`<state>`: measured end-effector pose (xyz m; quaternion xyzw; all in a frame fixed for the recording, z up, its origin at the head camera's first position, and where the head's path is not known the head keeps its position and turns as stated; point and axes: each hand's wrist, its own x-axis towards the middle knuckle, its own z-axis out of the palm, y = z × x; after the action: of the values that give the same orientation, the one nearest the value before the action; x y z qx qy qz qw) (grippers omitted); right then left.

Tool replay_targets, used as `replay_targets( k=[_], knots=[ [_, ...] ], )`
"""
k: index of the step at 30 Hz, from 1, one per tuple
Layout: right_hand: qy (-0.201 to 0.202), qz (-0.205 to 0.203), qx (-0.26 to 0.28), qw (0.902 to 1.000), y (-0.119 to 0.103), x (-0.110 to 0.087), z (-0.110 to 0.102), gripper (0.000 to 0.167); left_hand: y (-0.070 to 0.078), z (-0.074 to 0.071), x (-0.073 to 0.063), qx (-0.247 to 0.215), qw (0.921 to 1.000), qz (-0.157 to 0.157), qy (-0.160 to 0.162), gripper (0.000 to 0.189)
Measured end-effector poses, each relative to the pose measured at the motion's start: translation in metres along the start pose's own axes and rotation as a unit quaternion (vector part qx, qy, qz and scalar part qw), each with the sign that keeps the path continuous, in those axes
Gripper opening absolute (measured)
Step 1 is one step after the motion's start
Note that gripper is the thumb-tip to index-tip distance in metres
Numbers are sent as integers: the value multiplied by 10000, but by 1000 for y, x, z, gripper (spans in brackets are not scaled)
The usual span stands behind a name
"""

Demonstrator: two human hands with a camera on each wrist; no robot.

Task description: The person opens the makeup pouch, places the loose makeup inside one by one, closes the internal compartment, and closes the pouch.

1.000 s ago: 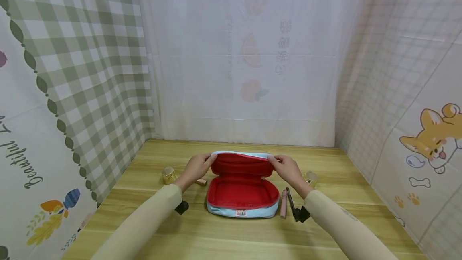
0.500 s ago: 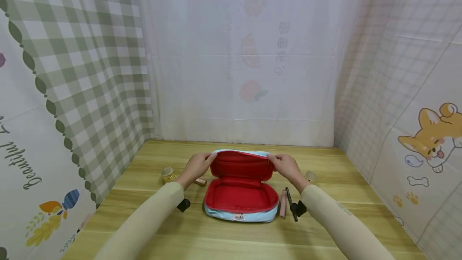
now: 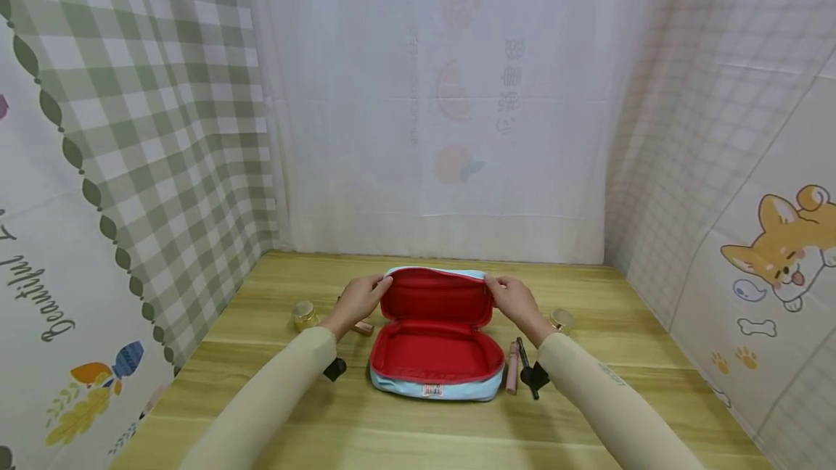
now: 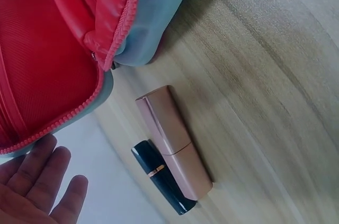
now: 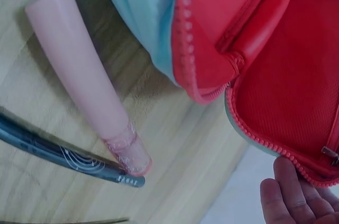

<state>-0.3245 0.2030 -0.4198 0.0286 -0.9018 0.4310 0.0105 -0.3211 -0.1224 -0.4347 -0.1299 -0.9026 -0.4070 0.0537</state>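
Note:
A light-blue zip pouch [image 3: 436, 389] with a red lining stands unzipped in the middle of the table, its lid [image 3: 434, 296] raised. My left hand [image 3: 358, 301] pinches the lid's left upper corner, thumb on the inside. At the opposite corner my right hand [image 3: 518, 303] grips the lid the same way. In the left wrist view a rose-gold lipstick [image 4: 175, 142] lies against a shorter dark tube [image 4: 163, 177]. On the pouch's right, a pink tube [image 5: 82, 65] and a dark slim pencil [image 5: 69, 155] lie with ends close together. No item shows inside the pouch.
A gold-coloured jar [image 3: 304, 315] stands on the left of the wooden table [image 3: 405, 437], and another jar [image 3: 561, 320] stands on the right beyond the right wrist. Cloth curtains [image 3: 431, 238] enclose the back and both sides.
The lid has tipped up slightly further, with both hands still holding its corners. The pouch's base has shifted a little toward me and to the left.

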Motion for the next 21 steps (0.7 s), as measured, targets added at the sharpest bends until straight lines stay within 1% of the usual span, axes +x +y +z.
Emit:
replay_targets(
  k=[2, 5, 9, 12, 16, 21],
  knots=[
    [25, 34, 88, 10000, 0, 0, 2, 60, 0, 1, 1, 12, 10000, 14, 12, 38],
    [102, 69, 80, 9999, 0, 0, 6, 60, 0, 2, 1, 12, 10000, 35, 8, 40],
    [163, 142, 81, 9997, 0, 2, 10, 56, -2, 4, 2, -23, 10000, 15, -27, 40],
    [135, 167, 164, 9996, 1, 3, 11, 53, -3, 4, 4, -19, 10000, -7, -37, 39],
    [105, 17, 228, 9997, 2, 5, 11, 46, -4, 5, 6, 74, 10000, 35, -51, 38],
    [26, -144, 249, 9996, 3, 6, 13, 42, -3, 7, 9, 8, 10000, -2, -92, 40]
  ],
)
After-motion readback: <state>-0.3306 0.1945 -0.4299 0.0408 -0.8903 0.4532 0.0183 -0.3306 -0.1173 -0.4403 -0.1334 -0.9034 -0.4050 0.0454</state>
